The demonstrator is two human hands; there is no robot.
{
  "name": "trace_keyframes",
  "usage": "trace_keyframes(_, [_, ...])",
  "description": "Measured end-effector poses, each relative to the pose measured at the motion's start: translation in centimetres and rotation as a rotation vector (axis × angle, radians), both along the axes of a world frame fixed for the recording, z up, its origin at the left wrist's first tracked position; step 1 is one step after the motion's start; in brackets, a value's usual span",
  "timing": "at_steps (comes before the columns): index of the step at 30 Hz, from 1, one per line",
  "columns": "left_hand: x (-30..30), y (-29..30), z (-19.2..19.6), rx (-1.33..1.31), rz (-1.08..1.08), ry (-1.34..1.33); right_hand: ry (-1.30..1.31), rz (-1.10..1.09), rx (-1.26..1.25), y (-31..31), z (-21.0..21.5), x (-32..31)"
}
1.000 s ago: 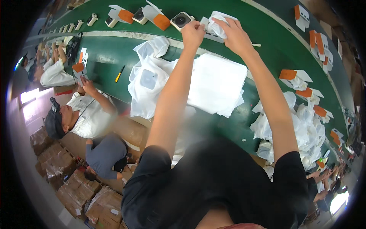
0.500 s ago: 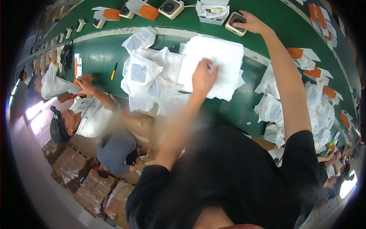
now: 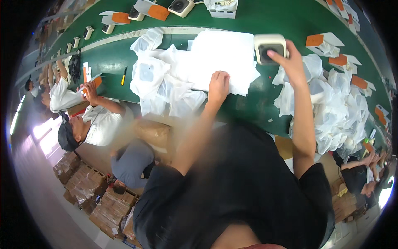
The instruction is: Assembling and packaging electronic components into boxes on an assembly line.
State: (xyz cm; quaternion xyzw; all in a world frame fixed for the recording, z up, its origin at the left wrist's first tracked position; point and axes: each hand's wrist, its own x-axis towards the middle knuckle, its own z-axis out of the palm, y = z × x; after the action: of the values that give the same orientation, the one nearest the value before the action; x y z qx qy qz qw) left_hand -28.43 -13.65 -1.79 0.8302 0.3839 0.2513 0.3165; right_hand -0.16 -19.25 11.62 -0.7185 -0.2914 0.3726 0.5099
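My right hand (image 3: 290, 60) grips a cream, rounded-square device (image 3: 270, 49) with a dark grey face, fingers along its side and thumb over the face. It is held above the green bench, right of a stack of thin white sheets (image 3: 224, 52). At the stack's near edge, my left hand (image 3: 218, 88) has its fingers curled together on a white sheet; the fingertips are partly hidden. White translucent wrapped items (image 3: 147, 74) lie left of the stack, one showing a grey square through its wrap.
A large heap of white-wrapped items (image 3: 338, 112) covers the bench on the right. Along the far green belt (image 3: 248, 25) stand an open white box (image 3: 223, 9), cream devices (image 3: 180, 7) and orange-and-white cartons (image 3: 323, 43). A yellow cutter (image 3: 124, 76) lies left, near a co-worker's hand (image 3: 89, 91).
My right hand has lifted the cream device off the far belt and brought it nearer. My left hand has moved from the middle of the white stack to its near edge.
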Motion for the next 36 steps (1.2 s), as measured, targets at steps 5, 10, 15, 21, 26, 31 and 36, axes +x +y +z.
trace_keyframes(5, [1.8,-0.7,5.2,-0.335,0.109,-0.081,0.703,-0.302,0.156,-8.8,-1.6,-4.7])
trace_keyframes(10, [2.4,-2.1,11.8,-0.467,0.053,-0.182,0.94,-0.266,0.233,-8.0,-2.0,-10.4])
trace_keyframes(15, [2.2,-2.3,14.3,-0.774,0.084,-0.475,0.631,-0.17,0.067,-7.7,-2.2,-11.1])
trace_keyframes(21, [0.3,-1.9,13.8,-0.785,0.074,-0.4,0.154,0.048,0.036,-8.2,0.0,-10.0])
trace_keyframes(26, [-0.7,-1.1,15.7,-0.776,0.067,-0.484,0.042,-0.004,0.051,-11.0,4.4,-6.7])
trace_keyframes(31, [-0.5,-1.2,16.9,-0.696,-0.067,-0.42,-0.527,0.283,0.116,-8.9,8.8,-6.6])
trace_keyframes(36, [0.5,-1.8,18.1,-0.664,-0.086,-0.362,-0.4,0.344,0.107,-8.1,7.8,-9.2])
